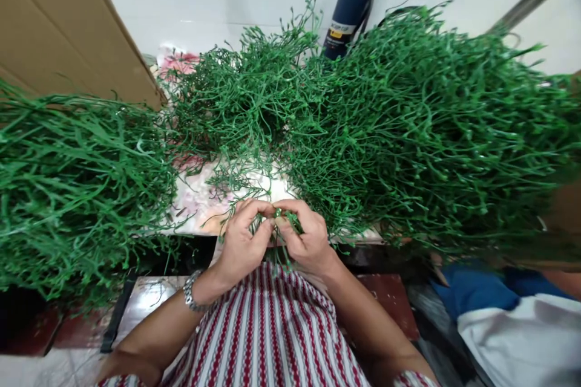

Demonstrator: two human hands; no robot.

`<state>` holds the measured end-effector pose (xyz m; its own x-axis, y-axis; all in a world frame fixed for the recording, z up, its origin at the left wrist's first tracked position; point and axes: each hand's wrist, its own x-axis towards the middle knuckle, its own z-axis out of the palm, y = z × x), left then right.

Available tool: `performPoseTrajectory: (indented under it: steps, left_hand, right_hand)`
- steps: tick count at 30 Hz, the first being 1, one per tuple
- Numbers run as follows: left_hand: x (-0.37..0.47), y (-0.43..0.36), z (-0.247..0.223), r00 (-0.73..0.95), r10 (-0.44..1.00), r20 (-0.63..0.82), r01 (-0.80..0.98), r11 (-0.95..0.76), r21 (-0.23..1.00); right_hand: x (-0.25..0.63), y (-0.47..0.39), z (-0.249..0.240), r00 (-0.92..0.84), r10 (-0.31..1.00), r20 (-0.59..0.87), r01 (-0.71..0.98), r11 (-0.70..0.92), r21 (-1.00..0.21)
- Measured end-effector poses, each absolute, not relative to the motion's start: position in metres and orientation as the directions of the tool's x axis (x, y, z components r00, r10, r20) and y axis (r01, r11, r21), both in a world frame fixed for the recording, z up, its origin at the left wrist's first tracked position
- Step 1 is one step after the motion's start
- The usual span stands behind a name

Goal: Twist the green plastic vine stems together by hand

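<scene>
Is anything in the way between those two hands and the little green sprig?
Nothing that I can see. The left hand and right hand both have their fingertips at the sprig. The big green heap lies beyond them and to the right, not in between.

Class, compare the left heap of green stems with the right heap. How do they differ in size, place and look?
Size: the right heap fills more of the picture than the left heap.
Place: the left heap lies by the cardboard; the right heap is nearer the dark blue bottle.
Look: the left heap shows some broader strands; the right heap looks finer.
Shared: both are tangled and green.
</scene>
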<state>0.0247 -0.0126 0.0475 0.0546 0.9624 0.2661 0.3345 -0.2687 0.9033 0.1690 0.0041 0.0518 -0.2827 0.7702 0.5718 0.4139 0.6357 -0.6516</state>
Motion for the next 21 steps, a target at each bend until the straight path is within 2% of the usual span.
performPoseTrajectory:
  steps: [4, 12, 17, 21]
  left_hand:
    - [0.018, -0.012, 0.055, 0.081, 0.966, 0.244, 0.269, -0.257, 0.928]
    - [0.012, -0.017, 0.062, 0.101, 0.985, 0.137, 0.097, -0.147, 0.984]
    - [0.008, -0.017, 0.063, 0.128, 0.989, 0.068, 0.167, -0.089, 0.982]
    - [0.004, -0.016, 0.066, 0.145, 0.989, 0.025, 0.196, -0.053, 0.979]
  right_hand:
    - [0.174, 0.006, 0.055, -0.339, 0.778, 0.53, 0.387, 0.628, -0.675]
    - [0.174, 0.012, 0.051, -0.467, 0.656, 0.593, 0.266, 0.744, -0.613]
    - [0.17, 0.012, 0.047, -0.463, 0.637, 0.617, 0.267, 0.764, -0.588]
    - [0.167, 0.01, 0.044, -0.405, 0.651, 0.642, 0.337, 0.759, -0.557]
